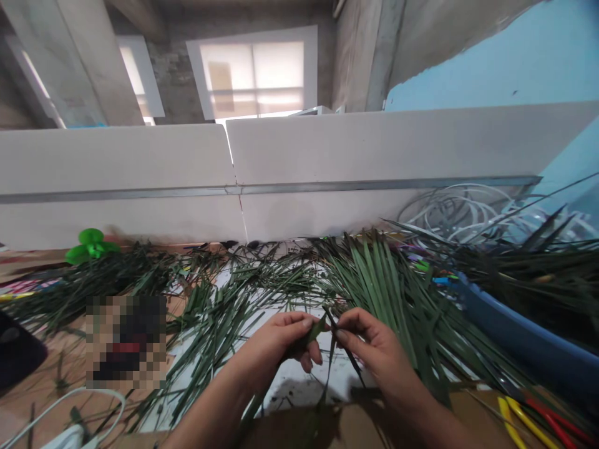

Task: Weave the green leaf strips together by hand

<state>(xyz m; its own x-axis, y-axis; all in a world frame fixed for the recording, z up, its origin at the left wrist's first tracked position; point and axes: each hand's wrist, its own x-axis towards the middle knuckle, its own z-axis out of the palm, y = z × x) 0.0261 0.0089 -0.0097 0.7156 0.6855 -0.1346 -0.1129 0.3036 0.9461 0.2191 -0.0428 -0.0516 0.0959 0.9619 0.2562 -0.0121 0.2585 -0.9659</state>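
Between my two hands is a green leaf strip (317,329), folded at the top, with thin ends hanging down toward the table edge. My left hand (292,337) pinches its left part between thumb and fingers. A narrow dark strand (349,355) crosses it, and my right hand (362,337) grips this with thumb and forefinger. The fingertips of both hands are close together. Just behind and right of my right hand lies a fan of long green leaves (379,274). Loose cut strips (215,324) are strewn to the left of my left hand.
A blue tub (524,337) with dark leaves stands at the right. Scissors with yellow handles (524,418) and red handles (556,424) lie at the lower right. Coiled white cable (458,212) sits at the back right, a green three-lobed object (91,246) at the left. A white panel (327,149) closes off the back.
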